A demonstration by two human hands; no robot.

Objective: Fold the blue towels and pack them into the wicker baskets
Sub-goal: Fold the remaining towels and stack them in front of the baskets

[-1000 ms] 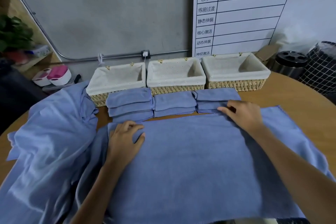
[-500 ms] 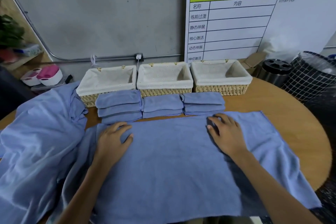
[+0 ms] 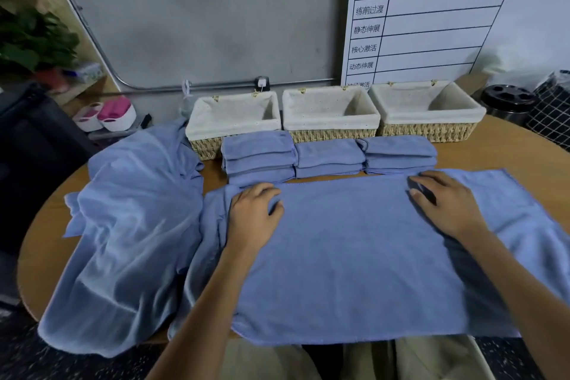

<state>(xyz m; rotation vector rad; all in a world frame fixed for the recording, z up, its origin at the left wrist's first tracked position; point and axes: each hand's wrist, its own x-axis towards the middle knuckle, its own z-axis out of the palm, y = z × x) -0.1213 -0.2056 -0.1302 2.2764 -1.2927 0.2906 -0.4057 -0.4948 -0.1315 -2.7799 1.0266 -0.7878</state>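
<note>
A blue towel [image 3: 354, 256] lies spread flat across the round wooden table [image 3: 524, 151] in front of me. My left hand [image 3: 253, 219] rests palm down on its far left part, fingers loosely bent on the cloth. My right hand [image 3: 444, 203] lies flat near its far right edge with spread fingers. Behind the towel stand three stacks of folded blue towels: left [image 3: 257, 157], middle [image 3: 328, 157], right [image 3: 399, 156]. Three lined wicker baskets sit behind them, left [image 3: 203, 145], middle [image 3: 330, 134], right [image 3: 428, 131], with nothing visible inside.
A heap of unfolded blue towels [image 3: 129, 234] covers the table's left side and hangs over its edge. A black metal bin [image 3: 505, 102] and a checked bag [image 3: 552, 114] stand at the back right. A white schedule board [image 3: 447, 25] leans on the wall.
The view has shifted slightly. Both hands stay on the spread towel; the right hand has slid a little along its far edge.
</note>
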